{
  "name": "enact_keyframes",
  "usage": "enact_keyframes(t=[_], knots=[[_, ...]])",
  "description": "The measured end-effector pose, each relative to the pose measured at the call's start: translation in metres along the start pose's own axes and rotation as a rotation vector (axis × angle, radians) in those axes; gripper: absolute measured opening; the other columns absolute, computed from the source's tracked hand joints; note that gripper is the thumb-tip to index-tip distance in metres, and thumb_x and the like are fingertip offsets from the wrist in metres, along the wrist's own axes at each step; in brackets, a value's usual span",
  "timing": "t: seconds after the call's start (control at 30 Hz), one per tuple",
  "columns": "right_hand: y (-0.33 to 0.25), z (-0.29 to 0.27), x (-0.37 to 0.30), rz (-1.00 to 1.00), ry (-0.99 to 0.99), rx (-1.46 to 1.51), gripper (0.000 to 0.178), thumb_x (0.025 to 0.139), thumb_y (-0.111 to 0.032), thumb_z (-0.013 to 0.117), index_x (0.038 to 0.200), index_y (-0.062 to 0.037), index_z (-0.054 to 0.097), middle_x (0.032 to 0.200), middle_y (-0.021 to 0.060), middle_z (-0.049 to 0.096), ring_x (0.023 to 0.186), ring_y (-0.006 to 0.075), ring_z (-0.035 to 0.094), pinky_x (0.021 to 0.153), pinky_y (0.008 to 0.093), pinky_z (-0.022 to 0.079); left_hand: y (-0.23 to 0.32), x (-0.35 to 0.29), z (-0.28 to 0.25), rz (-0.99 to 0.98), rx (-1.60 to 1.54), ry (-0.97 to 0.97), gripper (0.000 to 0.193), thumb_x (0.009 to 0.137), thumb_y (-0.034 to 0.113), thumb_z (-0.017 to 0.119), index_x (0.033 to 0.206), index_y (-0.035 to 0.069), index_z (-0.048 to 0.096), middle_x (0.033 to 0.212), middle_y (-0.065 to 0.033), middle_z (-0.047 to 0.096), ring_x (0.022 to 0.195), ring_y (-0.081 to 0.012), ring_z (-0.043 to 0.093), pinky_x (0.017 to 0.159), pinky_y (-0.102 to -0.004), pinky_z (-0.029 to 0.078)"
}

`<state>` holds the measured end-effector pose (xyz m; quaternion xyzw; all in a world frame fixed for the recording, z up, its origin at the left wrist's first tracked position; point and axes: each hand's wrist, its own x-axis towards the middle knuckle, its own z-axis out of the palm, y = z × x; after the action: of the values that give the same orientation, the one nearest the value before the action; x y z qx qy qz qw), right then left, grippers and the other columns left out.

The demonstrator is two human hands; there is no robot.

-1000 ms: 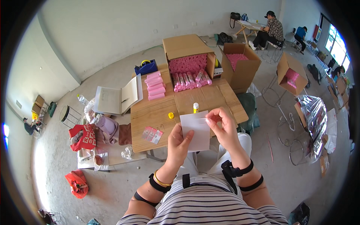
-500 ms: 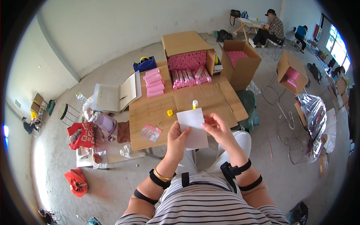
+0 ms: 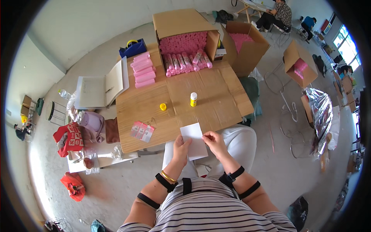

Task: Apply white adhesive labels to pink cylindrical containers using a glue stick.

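White paper sheet (image 3: pixel 196 145), rectangular, visible face plain, slightly tilted, near the wooden table (image 3: pixel 136 104); left hand (image 3: pixel 180 150) grasping its left side, right hand (image 3: pixel 216 144) pinching its right edge.

A white rectangular sheet (image 3: pixel 195 144), its visible face plain, is held between the left hand (image 3: pixel 180 149) and right hand (image 3: pixel 215 144), long sides pointing away, far end angled slightly left
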<state>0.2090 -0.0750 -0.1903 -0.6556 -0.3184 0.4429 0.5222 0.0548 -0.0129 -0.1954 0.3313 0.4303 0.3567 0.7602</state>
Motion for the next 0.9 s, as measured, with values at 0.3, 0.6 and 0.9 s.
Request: enact_keyframes(t=[0.3,0.6,0.9], knots=[[0.031,-0.013,0.044,0.048,0.066,-0.144,0.010,0.086,-0.009,0.068,0.089,-0.0002,0.066,0.078,0.0022,0.066,0.072,0.0070,0.059,0.066,0.0217,0.047,-0.002,0.030,-0.008,-0.142,-0.003,-0.023,0.037,0.089,-0.001,0.058,0.125,-0.002,0.048,0.115,-0.0128,0.062,0.102,-0.0167,0.061,0.086,-0.0304,0.049],[0.037,-0.019,0.067,0.049,0.133,-0.122,0.012,0.085,-0.012,0.069,0.087,0.0004,0.067,0.073,0.0013,0.065,0.067,0.0066,0.057,0.063,0.0224,0.046,0.015,0.021,-0.037,0.050,0.601,-0.165,0.040,0.088,0.011,0.067,0.123,0.003,0.050,0.124,-0.0101,0.059,0.109,-0.0204,0.059,0.089,-0.0330,0.049],[0.020,-0.126,0.070,0.125,0.446,-0.067,0.013,0.084,-0.010,0.069,0.092,-0.0001,0.067,0.082,0.0024,0.066,0.075,0.0087,0.059,0.069,0.0221,0.045,0.029,0.013,-0.008,0.377,1.003,-0.361,0.036,0.083,0.016,0.068,0.114,0.003,0.057,0.110,-0.0150,0.062,0.107,-0.0347,0.056,0.089,-0.0401,0.047]])
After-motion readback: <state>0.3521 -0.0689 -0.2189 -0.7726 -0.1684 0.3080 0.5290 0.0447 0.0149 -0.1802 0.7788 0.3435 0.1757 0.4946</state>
